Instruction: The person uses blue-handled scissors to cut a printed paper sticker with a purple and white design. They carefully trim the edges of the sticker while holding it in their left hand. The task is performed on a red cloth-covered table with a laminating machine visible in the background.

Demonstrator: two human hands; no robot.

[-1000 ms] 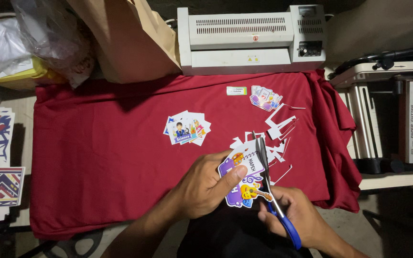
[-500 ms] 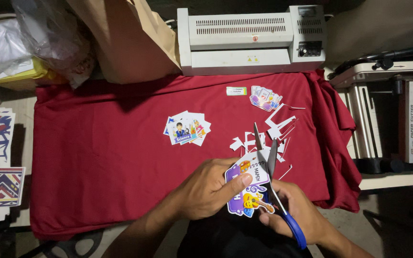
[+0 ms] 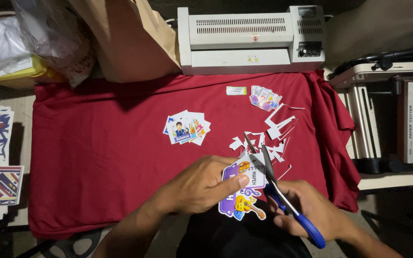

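A red cloth (image 3: 101, 157) covers the table, and near its front edge both hands work on one sticker (image 3: 243, 191). The sticker is a purple-edged laminated cutout with a guitar and music notes. It sits between the two hands, just past the cloth's near edge, over the person's dark lap. Its long axis runs up and down in the view, tilted a little to the right at the top, with the guitar end pointing toward the person.

The left hand (image 3: 197, 186) is closed on the sticker's left side, thumb pressed flat on its face and fingers hidden beneath. The right hand (image 3: 311, 212) is wrapped around the blue handles of the scissors (image 3: 273, 184), just right of the sticker. The blades are parted in a narrow V, tips pointing away from the person and slightly left, and one blade lies across the sticker's upper right edge.

At the back stands a white laminator (image 3: 249, 38), with a brown bag (image 3: 125, 38) to its left. A paper cutter (image 3: 407, 119) sits off the cloth on the right. On the cloth lie a pile of cut cards (image 3: 186, 128) at the middle, white offcuts (image 3: 276, 131) just beyond the scissor tips, and a small sticker stack (image 3: 264, 98) near the laminator.
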